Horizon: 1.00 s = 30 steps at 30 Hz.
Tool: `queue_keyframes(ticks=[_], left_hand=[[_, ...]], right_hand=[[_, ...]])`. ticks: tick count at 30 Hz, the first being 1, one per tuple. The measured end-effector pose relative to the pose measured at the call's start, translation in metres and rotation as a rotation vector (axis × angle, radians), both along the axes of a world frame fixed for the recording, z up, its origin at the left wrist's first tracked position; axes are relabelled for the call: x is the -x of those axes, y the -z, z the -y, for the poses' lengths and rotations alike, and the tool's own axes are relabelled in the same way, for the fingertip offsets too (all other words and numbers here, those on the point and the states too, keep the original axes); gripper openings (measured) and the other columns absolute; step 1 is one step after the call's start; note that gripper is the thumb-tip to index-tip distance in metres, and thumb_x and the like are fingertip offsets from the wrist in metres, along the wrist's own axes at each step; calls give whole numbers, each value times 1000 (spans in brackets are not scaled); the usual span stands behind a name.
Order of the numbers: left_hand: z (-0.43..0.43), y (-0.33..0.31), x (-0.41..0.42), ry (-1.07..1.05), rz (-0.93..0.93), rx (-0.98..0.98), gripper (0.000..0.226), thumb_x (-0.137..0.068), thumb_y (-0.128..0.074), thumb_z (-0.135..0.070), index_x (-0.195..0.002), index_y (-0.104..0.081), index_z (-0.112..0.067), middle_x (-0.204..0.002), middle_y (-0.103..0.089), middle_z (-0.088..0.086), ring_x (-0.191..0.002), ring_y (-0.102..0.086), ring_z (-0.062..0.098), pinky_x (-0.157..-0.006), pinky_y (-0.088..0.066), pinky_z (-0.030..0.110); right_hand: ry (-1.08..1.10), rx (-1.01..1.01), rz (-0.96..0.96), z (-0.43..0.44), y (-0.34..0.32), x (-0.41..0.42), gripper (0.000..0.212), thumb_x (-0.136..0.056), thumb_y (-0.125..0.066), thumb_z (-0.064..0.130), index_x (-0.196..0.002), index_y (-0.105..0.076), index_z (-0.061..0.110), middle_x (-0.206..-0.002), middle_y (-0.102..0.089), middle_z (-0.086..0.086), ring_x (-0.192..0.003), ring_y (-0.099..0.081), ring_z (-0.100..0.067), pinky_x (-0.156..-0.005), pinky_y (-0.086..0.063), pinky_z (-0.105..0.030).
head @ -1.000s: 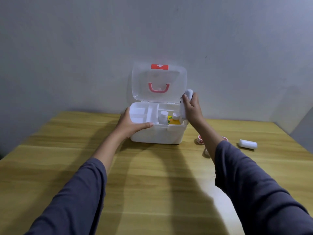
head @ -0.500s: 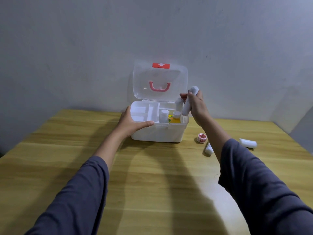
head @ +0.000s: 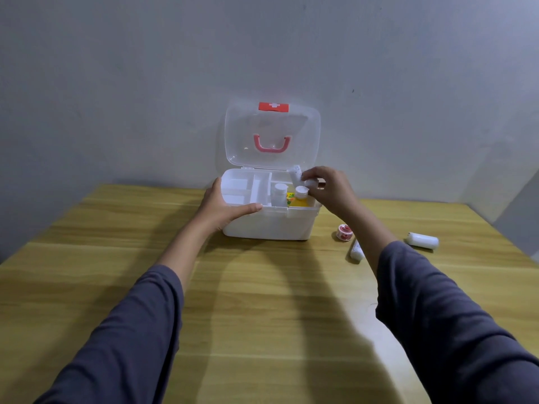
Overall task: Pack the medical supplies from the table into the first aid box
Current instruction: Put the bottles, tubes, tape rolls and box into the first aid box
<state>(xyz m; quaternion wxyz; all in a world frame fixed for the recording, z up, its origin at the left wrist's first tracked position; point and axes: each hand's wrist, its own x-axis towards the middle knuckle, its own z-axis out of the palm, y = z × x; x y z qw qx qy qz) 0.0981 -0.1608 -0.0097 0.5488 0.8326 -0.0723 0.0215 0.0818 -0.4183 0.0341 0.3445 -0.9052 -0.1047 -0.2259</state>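
Fingers: the right hand (head: 329,191) pinches a white tube (head: 296,174) at the box's back right corner; the left hand (head: 224,207) clasps the box's left front rim, thumb along the front edge.
Tube: tilted, lower end hidden behind the fingers; whether it touches the box floor cannot be told.
First aid box (head: 271,223): white, on the desk (head: 262,301), clear lid (head: 272,135) upright.
Inside: two white-capped bottles (head: 280,193) and a yellow packet (head: 297,201), partly hidden by the wall.
Still on the desk: tape roll (head: 344,232), white roll (head: 423,240), and another tube (head: 356,250) half-covered by the right forearm.
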Motion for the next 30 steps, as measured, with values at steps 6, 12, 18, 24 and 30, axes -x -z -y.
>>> queue_keyframes(ticks=[6,12,18,24,30], left_hand=[[-1,1,-1,-3,-2,1,143,-20,-81,-88,-145,-44,-29,-146,-54,-1,-135,-53,22,-113,-48,49],[1,1,-3,-10,6,-3,125,-35,-87,-70,-144,-45,-25,-144,-55,1,-134,-54,23,-113,-48,49],[1,-1,-2,-6,14,-9,126,-36,-85,-70,-146,-44,-24,-146,-53,1,-136,-52,23,-114,-46,48],[2,-4,-1,3,26,-22,131,-35,-83,-70,-149,-41,-23,-150,-50,1,-139,-48,23,-116,-44,47],[-1,-4,0,19,13,-17,146,-25,-86,-81,-151,-41,-23,-149,-53,0,-138,-51,24,-115,-45,49]], right_hand=[[-60,166,-94,8,-6,7,21,-85,-58,11,-100,-71,15,-103,-73,-5,-95,-65,-19,-84,-52,-33],[-53,151,-76,8,-8,9,19,-81,-61,9,-95,-73,12,-95,-73,-6,-86,-65,-19,-77,-51,-25],[0,-6,-96,16,-9,20,19,-84,-62,14,-101,-70,9,-101,-70,-1,-89,-63,-11,-80,-46,-21],[258,-106,-117,78,15,51,20,-86,-59,15,-104,-67,8,-109,-69,-11,-105,-62,-22,-98,-46,-35],[549,100,-411,145,52,89,45,-89,-52,23,-131,-46,7,-138,-46,-20,-125,-44,-36,-105,-34,-40]])
